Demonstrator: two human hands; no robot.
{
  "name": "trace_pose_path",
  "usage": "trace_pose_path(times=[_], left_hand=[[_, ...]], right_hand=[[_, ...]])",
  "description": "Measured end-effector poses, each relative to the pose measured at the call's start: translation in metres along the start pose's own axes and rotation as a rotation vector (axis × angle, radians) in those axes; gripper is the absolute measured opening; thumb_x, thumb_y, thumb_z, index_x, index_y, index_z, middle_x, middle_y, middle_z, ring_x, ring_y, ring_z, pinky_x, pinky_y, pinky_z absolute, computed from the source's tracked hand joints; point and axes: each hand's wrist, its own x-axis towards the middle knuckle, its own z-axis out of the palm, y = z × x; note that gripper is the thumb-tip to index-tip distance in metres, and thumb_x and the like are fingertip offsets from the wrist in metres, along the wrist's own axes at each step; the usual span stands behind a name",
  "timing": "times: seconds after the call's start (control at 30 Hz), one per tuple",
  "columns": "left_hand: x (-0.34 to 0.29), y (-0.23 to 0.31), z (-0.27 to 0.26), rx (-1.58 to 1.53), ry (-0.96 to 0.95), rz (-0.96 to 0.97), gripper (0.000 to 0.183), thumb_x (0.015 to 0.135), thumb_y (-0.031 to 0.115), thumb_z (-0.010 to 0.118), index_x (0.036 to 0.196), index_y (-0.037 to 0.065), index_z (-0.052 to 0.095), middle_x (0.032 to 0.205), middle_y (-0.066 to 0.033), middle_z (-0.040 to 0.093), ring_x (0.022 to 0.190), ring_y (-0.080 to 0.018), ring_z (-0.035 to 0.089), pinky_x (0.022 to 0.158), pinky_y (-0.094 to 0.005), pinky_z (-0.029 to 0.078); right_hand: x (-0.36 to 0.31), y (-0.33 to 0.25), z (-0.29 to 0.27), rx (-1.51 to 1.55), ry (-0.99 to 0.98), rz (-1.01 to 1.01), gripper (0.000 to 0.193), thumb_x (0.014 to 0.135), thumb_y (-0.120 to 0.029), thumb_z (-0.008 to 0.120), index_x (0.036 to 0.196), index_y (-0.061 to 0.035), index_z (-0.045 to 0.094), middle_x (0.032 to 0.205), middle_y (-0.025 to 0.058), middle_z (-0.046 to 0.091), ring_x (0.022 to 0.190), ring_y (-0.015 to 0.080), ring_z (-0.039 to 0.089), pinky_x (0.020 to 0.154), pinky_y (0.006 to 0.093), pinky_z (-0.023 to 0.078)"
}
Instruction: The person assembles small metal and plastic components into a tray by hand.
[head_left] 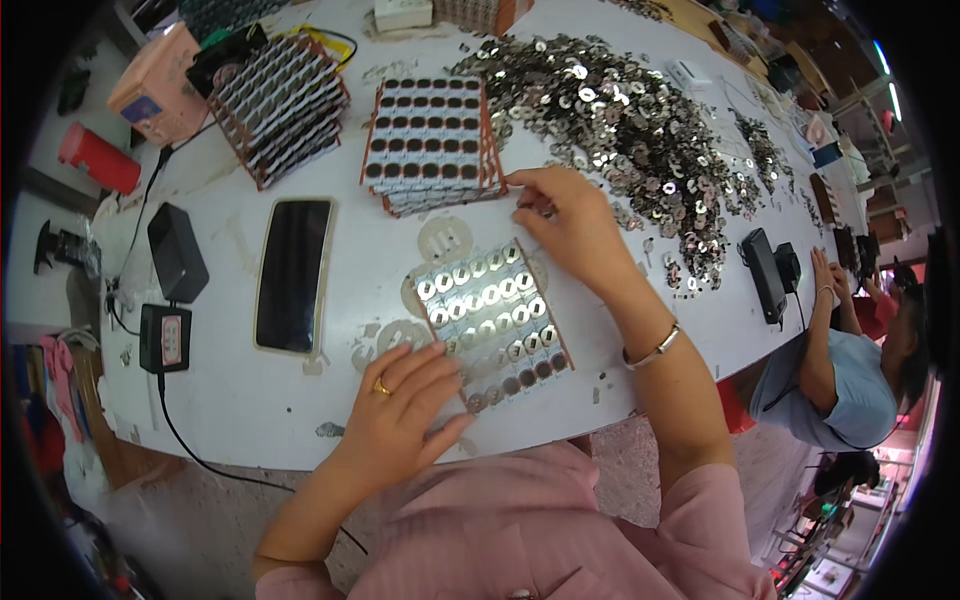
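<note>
A panel (500, 325) lies tilted before me, with rows of shiny metal pieces and dark round spots along its near edge. My left hand (405, 400) lies over its lower left edge, fingers spread and slightly bent. Beyond the panel, a stack of similar panels (425, 130) shows dark round spots in rows on top. My right hand (565, 220) is at this stack's near right corner, index finger reaching its edge and thumb apart below. The other fingers curl under, partly hidden, and I see nothing held. A big heap of small metal pieces (640, 120) spreads beyond my right hand.
A second stack of panels (280, 105) leans at the far left, near a pink box (160, 85) and a red cup (100, 160). A phone (292, 275) and black adapters (165, 335) with cables lie left. Another person (840, 370) sits at the right edge.
</note>
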Motion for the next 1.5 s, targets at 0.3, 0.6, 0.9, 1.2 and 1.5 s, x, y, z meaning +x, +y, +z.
trace_pose_path(times=[0.3, 0.6, 0.9, 1.2, 1.5], left_hand=[[0.001, 0.006, 0.001, 0.073, 0.001, 0.054, 0.029, 0.083, 0.021, 0.085, 0.109, 0.015, 0.073, 0.134, -0.0065, 0.068, 0.133, -0.0281, 0.062, 0.116, -0.0518, 0.041], [0.004, 0.014, 0.011, 0.250, -0.083, 0.127, 0.025, 0.083, 0.019, 0.082, 0.107, 0.017, 0.076, 0.132, -0.0054, 0.069, 0.132, -0.0233, 0.062, 0.115, -0.0506, 0.043], [0.004, 0.017, 0.016, 0.225, -0.058, 0.106, 0.035, 0.077, 0.013, 0.076, 0.113, 0.017, 0.078, 0.129, -0.0069, 0.068, 0.133, -0.0272, 0.060, 0.116, -0.0535, 0.042], [0.006, 0.021, 0.021, 0.264, -0.040, 0.097, 0.029, 0.081, 0.013, 0.075, 0.110, 0.015, 0.078, 0.127, -0.0092, 0.068, 0.131, -0.0278, 0.063, 0.114, -0.0514, 0.044], [0.006, 0.020, 0.019, 0.218, -0.044, 0.099, 0.024, 0.089, 0.015, 0.067, 0.112, 0.010, 0.073, 0.127, -0.0130, 0.066, 0.131, -0.0290, 0.062, 0.114, -0.0439, 0.047]], right_hand=[[-0.041, -0.002, -0.036, 0.009, -0.028, 0.106, 0.015, 0.089, 0.000, 0.075, 0.104, -0.0031, 0.077, 0.098, 0.0120, 0.072, 0.089, 0.0262, 0.070, 0.080, 0.0347, 0.055], [-0.097, -0.054, -0.041, 0.734, -0.390, 0.290, 0.023, 0.096, 0.006, 0.070, 0.117, -0.0018, 0.073, 0.109, 0.0031, 0.068, 0.100, 0.0119, 0.068, 0.084, 0.0255, 0.055], [-0.112, -0.063, -0.035, 0.469, -0.419, 0.332, 0.021, 0.089, 0.009, 0.078, 0.108, -0.0006, 0.075, 0.110, 0.0058, 0.070, 0.100, 0.0124, 0.068, 0.085, 0.0290, 0.057], [-0.114, -0.073, -0.031, 0.347, -0.501, 0.262, 0.010, 0.090, -0.003, 0.075, 0.100, -0.0045, 0.076, 0.097, 0.0095, 0.073, 0.091, 0.0276, 0.073, 0.082, 0.0354, 0.058], [-0.120, -0.087, -0.017, 0.144, -0.378, 0.209, 0.021, 0.090, -0.002, 0.080, 0.109, -0.0042, 0.073, 0.088, 0.0066, 0.063, 0.073, 0.0165, 0.066, 0.064, 0.0304, 0.054]])
